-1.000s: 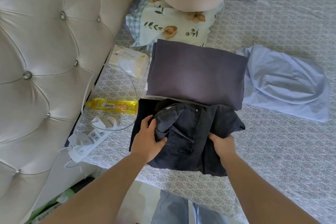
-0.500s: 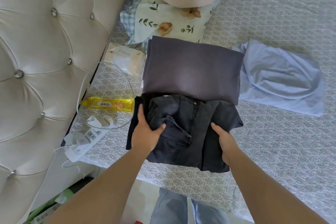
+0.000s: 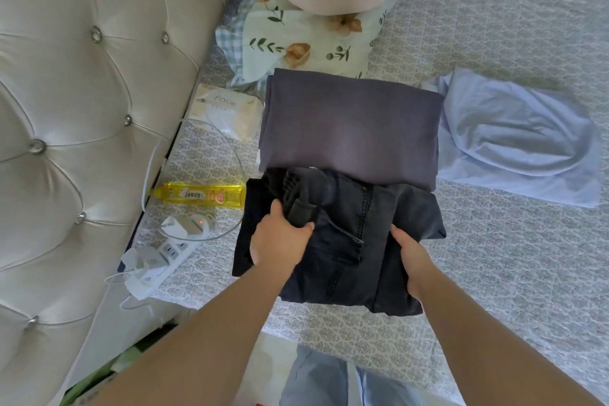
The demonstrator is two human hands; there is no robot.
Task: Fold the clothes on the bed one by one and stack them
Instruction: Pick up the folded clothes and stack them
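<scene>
A pair of dark jeans (image 3: 356,234) lies folded near the bed's front edge, on top of another dark garment (image 3: 248,231) that sticks out at its left. My left hand (image 3: 278,237) grips the jeans' bunched waistband, thumb over the fabric. My right hand (image 3: 410,255) grips the right side of the folded jeans, its fingers tucked under the fabric. Just behind them sits a folded purple-grey garment (image 3: 349,128). A light blue garment (image 3: 514,138) lies loosely spread to the right.
A tufted white headboard (image 3: 82,109) fills the left. Beside it lie a yellow bottle (image 3: 201,196), a white power strip with plugs (image 3: 164,247) and a tissue pack (image 3: 227,110). Floral pillows (image 3: 306,39) sit at the back. The patterned bedspread (image 3: 510,257) stretches to the right.
My left hand has closed on the jeans' waistband and bunched it. The right hand has slid along the jeans' right side. The jeans now lie closer to the purple-grey garment.
</scene>
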